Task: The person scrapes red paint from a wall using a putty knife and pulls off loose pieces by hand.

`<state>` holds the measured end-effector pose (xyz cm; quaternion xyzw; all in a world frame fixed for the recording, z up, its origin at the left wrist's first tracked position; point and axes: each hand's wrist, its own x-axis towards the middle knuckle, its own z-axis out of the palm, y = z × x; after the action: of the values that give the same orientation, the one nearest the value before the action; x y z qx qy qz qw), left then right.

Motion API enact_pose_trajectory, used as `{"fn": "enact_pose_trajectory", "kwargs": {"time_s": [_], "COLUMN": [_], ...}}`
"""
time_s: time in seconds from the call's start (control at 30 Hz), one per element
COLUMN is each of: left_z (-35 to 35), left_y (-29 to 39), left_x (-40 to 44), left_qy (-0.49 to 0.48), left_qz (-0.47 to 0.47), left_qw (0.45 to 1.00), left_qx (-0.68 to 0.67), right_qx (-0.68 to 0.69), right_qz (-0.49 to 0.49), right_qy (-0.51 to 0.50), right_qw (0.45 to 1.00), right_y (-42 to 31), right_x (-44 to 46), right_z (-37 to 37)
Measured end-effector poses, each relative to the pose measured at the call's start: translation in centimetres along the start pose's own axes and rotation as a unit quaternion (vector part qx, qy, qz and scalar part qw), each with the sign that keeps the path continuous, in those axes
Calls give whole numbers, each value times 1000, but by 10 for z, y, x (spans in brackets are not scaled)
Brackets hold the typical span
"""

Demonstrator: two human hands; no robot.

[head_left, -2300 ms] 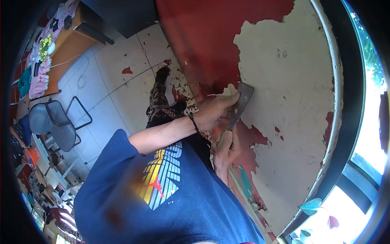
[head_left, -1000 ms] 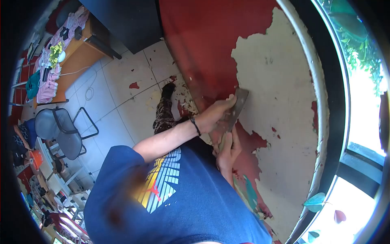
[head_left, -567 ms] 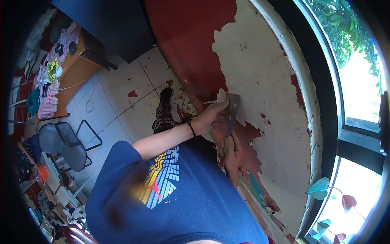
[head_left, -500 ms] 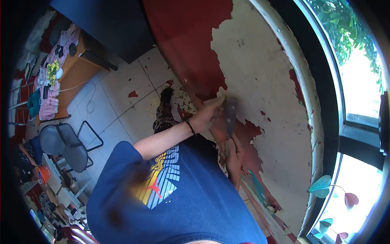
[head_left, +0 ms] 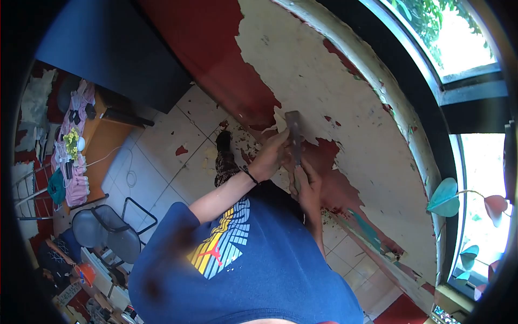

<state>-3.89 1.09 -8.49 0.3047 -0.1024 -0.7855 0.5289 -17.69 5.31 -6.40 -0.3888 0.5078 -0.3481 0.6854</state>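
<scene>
Both my hands are on a metal scraper [head_left: 293, 135] against the partly stripped wall [head_left: 345, 113]. My left hand [head_left: 270, 155], with a dark bracelet at the wrist, grips the side of the blade; some of its fingers are hidden. My right hand [head_left: 308, 184] is closed around the handle, below the blade. A loose flap of pale paint [head_left: 279, 119] sticks out beside the blade's tip and my left fingertips. Red paint [head_left: 253, 100] with a ragged edge borders the bare, cream-coloured surface.
Paint chips [head_left: 210, 157] litter the tiled floor [head_left: 162, 143] near my foot. A grey chair [head_left: 113, 232] and a wooden desk [head_left: 110, 143] stand at left. Beside the window at right hangs a leafy stem [head_left: 444, 197]. Another person's arm [head_left: 62, 252] shows at lower left.
The view has turned, so the wall and window have shifted and tilted. The blade now appears narrower, nearly edge-on. Both hands have stayed on the scraper.
</scene>
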Motion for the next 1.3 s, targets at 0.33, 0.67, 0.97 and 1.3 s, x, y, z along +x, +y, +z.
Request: {"fn": "enact_pose_trajectory", "kwargs": {"time_s": [0.33,0.67,0.97,1.3], "left_z": [-12,-13,-13,-20], "left_y": [8,25,26,33], "left_x": [18,13,13,18], "left_qy": [61,68,31,34], "left_qz": [16,14,-20,12], "left_qw": [998,998,999,999], "left_qx": [1,-7,34,9], "right_qx": [-26,-135,-118,-205], "right_qz": [-20,-64,-45,-110], "right_qy": [8,31,57,58], "right_qw": [999,988,990,971], "right_y": [-7,-22,-16,-23], "right_x": [9,11,4,18], "right_z": [21,40,35,42]}}
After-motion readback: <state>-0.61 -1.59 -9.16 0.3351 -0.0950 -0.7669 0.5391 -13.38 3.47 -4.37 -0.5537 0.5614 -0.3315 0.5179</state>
